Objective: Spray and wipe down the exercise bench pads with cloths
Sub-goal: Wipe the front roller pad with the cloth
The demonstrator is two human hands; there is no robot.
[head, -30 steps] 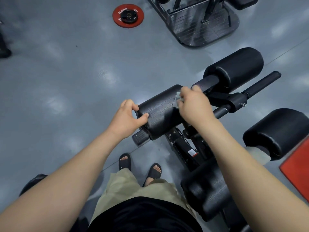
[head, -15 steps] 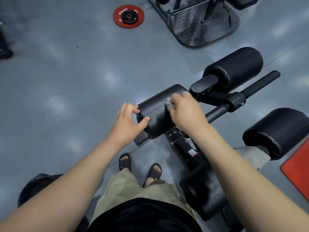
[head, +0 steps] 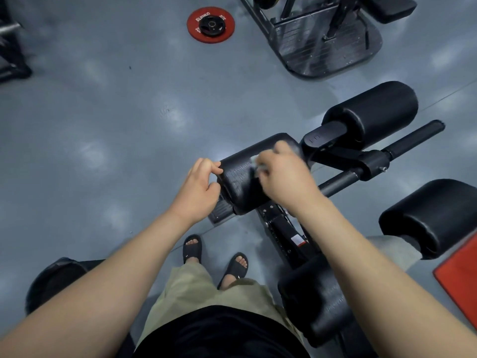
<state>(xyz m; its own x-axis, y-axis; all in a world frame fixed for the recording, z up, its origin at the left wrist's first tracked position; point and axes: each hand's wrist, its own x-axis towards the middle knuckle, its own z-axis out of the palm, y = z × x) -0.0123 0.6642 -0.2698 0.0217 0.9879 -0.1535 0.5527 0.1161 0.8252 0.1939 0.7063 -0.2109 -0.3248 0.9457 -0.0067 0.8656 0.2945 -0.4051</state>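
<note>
Scene: A person stands over a black exercise bench (head: 281, 228) on a grey gym floor (head: 103, 125), both bare forearms reaching up from the bottom of the frame.
Roller pad: The near roller pad (head: 240, 184), black and cylindrical, lies at the centre of the frame, slanting up to the right.
Left hand: The left hand (head: 198, 187), just left of centre, grips the pad's left end, with curled fingers on the upper edge and the thumb against the end face.
Right hand: The right hand (head: 286, 177), just right of centre, is curled over a cloth and bears down on the top of the same pad; it is motion-blurred.
Cloth: The pale cloth (head: 254, 160) is bunched under the right fingers, and only a small part shows at the hand's left edge, touching the pad.
Other pads: A second roller pad (head: 371, 112) sits up and to the right, a third pad (head: 433, 215) is at the right edge, and a fourth pad (head: 309, 306) lies under the right forearm at lower right.
Handle: A black bar (head: 413, 140) juts toward the right edge.
Surroundings: A red weight plate (head: 211, 25) lies flat at top centre, a red mat (head: 462, 282) is at the lower right edge, and black sandals (head: 192, 250) show at bottom centre.
</note>
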